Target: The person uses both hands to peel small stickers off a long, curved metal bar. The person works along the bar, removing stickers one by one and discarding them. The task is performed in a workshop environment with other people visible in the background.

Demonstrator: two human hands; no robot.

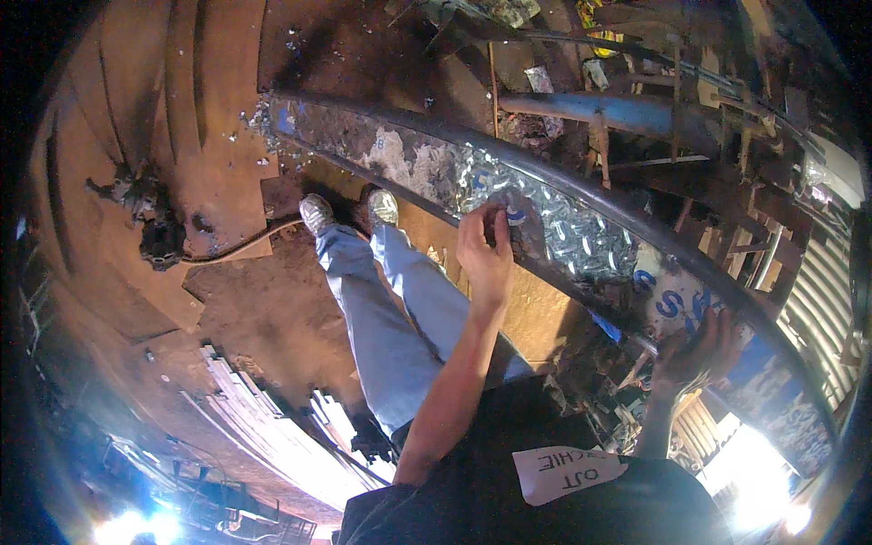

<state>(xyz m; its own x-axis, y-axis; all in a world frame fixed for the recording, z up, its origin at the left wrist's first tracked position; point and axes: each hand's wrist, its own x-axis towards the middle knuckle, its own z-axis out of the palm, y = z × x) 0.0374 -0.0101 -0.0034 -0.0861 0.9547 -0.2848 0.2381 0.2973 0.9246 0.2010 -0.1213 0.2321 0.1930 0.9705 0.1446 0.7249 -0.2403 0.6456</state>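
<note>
My left hand (486, 250) is over the near side of a long, narrow tray-like bench (359, 136) with dark raised edges. Its thumb and fingers are drawn together at a small patch of white and blue, and I cannot make out what they hold. Just beside it lies a heap of small shiny metal pieces (581, 227), spread along the bench. My right hand (699, 350) rests farther right on the bench's pale, blue-lettered surface, fingers stretched out and apart. Nothing shows in it.
Beyond the bench are a blue beam (590, 111), wood strips and scraps. A motor-like dark machine part (162, 238) with a cable lies on the floor at left. Long white strips (263, 422) are at lower left. My shoes (316, 213) stand near the bench.
</note>
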